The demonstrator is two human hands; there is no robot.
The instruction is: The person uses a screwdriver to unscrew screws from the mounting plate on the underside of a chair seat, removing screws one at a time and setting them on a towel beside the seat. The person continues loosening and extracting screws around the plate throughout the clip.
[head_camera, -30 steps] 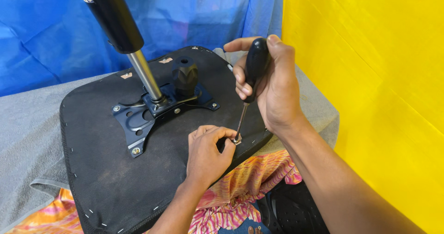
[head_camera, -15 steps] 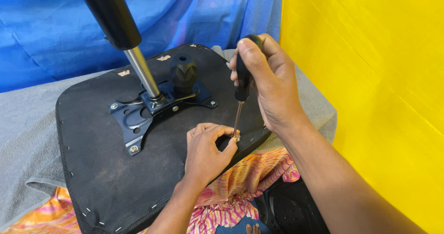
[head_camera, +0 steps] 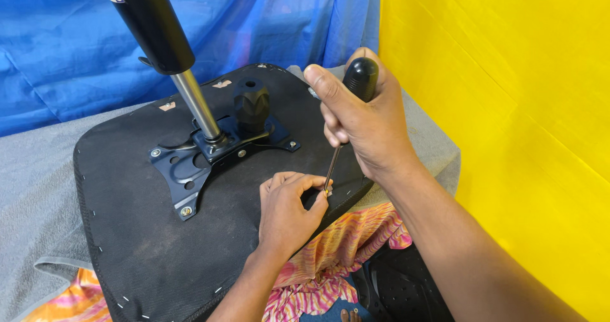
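Observation:
An upturned black chair seat (head_camera: 146, 252) lies in front of me, its fabric underside up. My right hand (head_camera: 362, 118) grips the black handle of a screwdriver (head_camera: 360, 77), whose shaft slants down to a small fastener near the seat's front edge. The fingertips of my left hand (head_camera: 287, 211) pinch around that tip, so the fastener is mostly hidden. A black metal mounting plate (head_camera: 210, 157) is screwed to the seat and carries a gas-lift cylinder (head_camera: 159, 36) that rises toward the upper left. A black knob (head_camera: 251, 106) stands beside it.
The seat rests on a grey cloth-covered surface (head_camera: 32, 188). A blue tarp (head_camera: 254, 23) hangs behind, a yellow sheet (head_camera: 521, 106) closes off the right. Patterned pink-orange fabric (head_camera: 343, 246) and a black perforated part (head_camera: 400, 290) lie below the seat's edge.
My right hand has turned on the screwdriver handle, shifting its grip over the top. The left hand keeps pinching at the tip. The view shifted slightly.

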